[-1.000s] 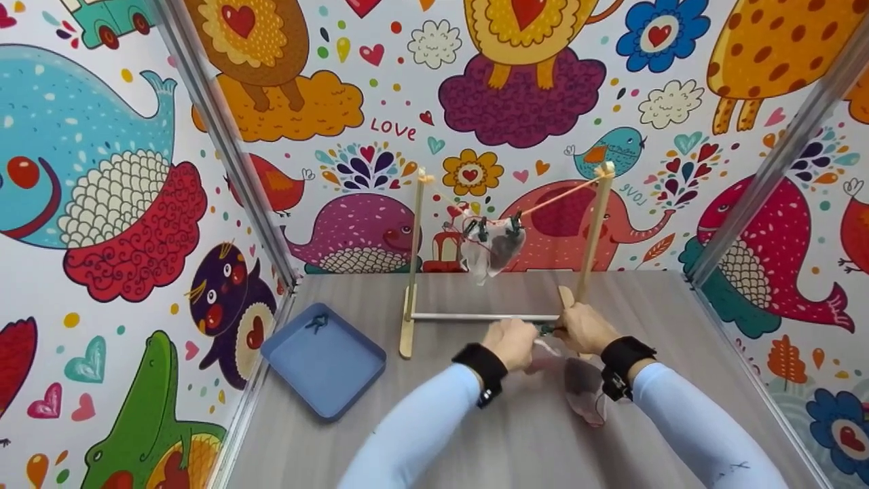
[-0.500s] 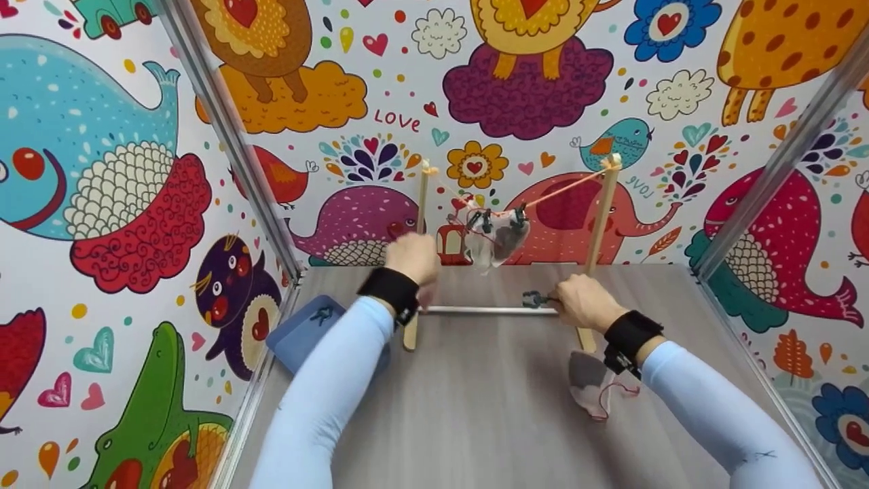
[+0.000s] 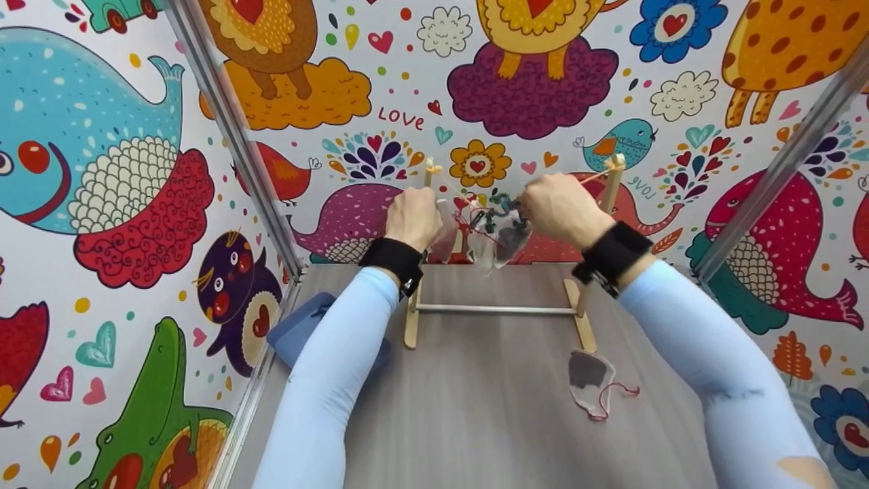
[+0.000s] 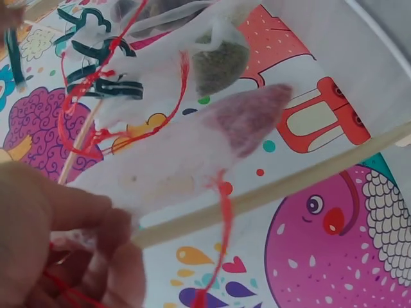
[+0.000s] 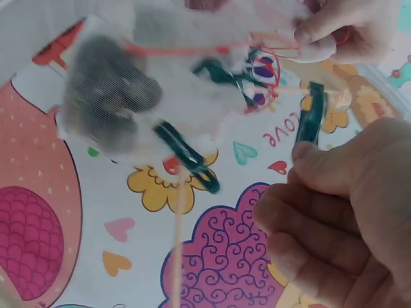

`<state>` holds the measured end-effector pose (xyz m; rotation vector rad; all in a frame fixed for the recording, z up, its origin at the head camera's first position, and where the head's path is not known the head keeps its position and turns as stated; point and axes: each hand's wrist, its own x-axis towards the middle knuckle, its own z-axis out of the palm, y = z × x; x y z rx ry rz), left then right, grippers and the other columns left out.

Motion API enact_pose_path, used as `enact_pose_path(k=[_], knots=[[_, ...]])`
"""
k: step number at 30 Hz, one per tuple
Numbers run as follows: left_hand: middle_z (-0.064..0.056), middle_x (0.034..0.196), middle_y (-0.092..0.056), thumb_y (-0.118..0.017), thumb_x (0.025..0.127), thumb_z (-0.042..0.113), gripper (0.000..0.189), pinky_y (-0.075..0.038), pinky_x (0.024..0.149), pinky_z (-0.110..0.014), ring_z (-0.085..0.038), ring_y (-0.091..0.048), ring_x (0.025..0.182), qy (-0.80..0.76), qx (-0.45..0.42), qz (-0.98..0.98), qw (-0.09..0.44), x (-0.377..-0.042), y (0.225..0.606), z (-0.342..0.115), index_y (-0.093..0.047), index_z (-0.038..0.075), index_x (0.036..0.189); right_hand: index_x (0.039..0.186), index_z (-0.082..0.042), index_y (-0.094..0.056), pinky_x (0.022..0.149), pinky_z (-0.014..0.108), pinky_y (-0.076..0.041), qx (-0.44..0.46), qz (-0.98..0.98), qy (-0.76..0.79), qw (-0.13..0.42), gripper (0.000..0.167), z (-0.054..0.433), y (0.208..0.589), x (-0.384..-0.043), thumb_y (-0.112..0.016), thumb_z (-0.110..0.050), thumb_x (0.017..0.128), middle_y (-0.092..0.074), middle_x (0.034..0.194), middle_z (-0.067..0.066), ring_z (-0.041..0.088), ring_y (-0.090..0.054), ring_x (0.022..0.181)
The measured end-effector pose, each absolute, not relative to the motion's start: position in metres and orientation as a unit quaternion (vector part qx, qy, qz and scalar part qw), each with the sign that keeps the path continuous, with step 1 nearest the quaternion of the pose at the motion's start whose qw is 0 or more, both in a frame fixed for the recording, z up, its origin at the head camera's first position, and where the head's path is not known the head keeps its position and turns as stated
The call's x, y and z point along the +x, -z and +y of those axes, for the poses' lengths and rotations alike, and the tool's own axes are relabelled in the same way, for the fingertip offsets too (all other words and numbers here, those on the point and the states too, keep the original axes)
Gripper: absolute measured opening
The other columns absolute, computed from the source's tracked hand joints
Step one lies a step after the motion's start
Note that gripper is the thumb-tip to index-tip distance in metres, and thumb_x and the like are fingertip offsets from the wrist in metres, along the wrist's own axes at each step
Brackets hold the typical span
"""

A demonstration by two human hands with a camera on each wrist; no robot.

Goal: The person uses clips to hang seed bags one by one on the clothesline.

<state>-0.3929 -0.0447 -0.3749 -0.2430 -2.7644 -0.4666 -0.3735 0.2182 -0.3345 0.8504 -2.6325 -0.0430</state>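
My left hand [image 3: 414, 217] pinches the gathered top of a white mesh drawstring bag [image 4: 250, 122] with reddish contents and a red string. It holds the bag up at the left part of an orange cord [image 5: 178, 244]. Between thumb and finger, my right hand [image 3: 567, 210] pinches a dark green clothespin [image 5: 311, 119], close by the cord. Other mesh bags with dark contents [image 5: 109, 90] hang from the cord's middle, and green clothespins [image 5: 186, 154] sit at their tops. The cord runs between two wooden posts [image 3: 613, 187] of a stand.
Another mesh bag [image 3: 589, 380] with a red string lies on the table [image 3: 489, 407] before the stand's right foot. A blue tray [image 3: 292, 333] at the left is partly covered by my left arm. A metal rod [image 3: 495, 310] joins the stand's feet. Patterned walls enclose the table.
My left hand moved left and up from the table with the reddish bag. My right hand rose from beside the right post to the cord, carrying the clothespin.
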Motion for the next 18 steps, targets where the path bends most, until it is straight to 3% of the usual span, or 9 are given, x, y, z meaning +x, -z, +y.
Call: enact_pose_path(k=[10, 14, 18], knots=[[-0.024, 0.113, -0.084, -0.061, 0.112, 0.011, 0.024, -0.070, 0.083, -0.052, -0.041, -0.084, 0.096, 0.165, -0.102, -0.963, 0.188, -0.404, 0.368, -0.027, -0.083, 0.002, 0.117, 0.086, -0.001, -0.076, 0.076, 0.062, -0.068, 0.275, -0.951, 0.024, 0.142, 0.011, 0.166, 0.317, -0.418, -0.071, 0.002, 0.094, -0.078, 0.088, 0.021, 0.045, -0.077, 0.083], [-0.022, 0.110, -0.085, -0.062, 0.111, 0.008, 0.023, -0.070, 0.082, -0.051, -0.041, -0.084, 0.095, 0.177, -0.104, -0.958, 0.198, -0.408, 0.366, -0.023, -0.084, 0.003, 0.110, 0.093, 0.001, -0.078, 0.079, 0.060, -0.068, 0.298, -0.945, 0.053, 0.123, 0.012, 0.149, 0.317, -0.422, -0.067, 0.003, 0.097, -0.079, 0.095, 0.022, 0.045, -0.077, 0.087], [-0.021, 0.108, -0.085, -0.064, 0.109, 0.008, 0.022, -0.070, 0.083, -0.052, -0.042, -0.084, 0.096, 0.186, -0.118, -0.954, 0.203, -0.409, 0.368, -0.023, -0.084, 0.003, 0.103, 0.094, 0.001, -0.078, 0.078, 0.059, -0.068, 0.323, -0.936, 0.059, 0.123, 0.009, 0.143, 0.322, -0.424, -0.070, -0.001, 0.098, -0.075, 0.092, 0.021, 0.044, -0.076, 0.083]])
